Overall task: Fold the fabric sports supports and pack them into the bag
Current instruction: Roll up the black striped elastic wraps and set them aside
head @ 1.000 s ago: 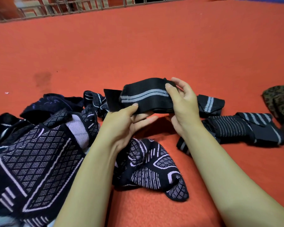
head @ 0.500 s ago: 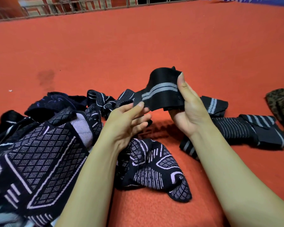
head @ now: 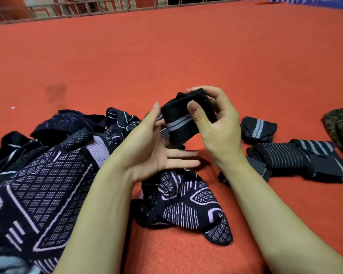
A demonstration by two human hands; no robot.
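Supports of dark patterned knit (head: 48, 186) lie heaped nearest the viewer on the left of the red floor (head: 166, 62), one loose piece (head: 186, 204) spilling out between the forearms. Just above it the left hand (head: 154, 147) is open, fingers straight and spread a little, palm turned toward the bundle and touching or nearly touching its left edge. The right hand (head: 216, 125) grips the black striped support (head: 183, 121) off the floor, thumb pressed on the front by the grey stripe, fingers curled over the top and back of the fold. To the right, folded striped supports (head: 293, 159) lie flat, with another folded one (head: 257, 129) just beyond. At the far right edge sits a mottled brown fabric thing (head: 341, 127), possibly the bag; I cannot tell. A railing (head: 87, 6) closes the far side.

The fold is held by one pinch only, so I judge the springy knit could unroll if the thumb eases before the left hand closes on it. Dropped, it might land on the unfolded heap and get mixed in.
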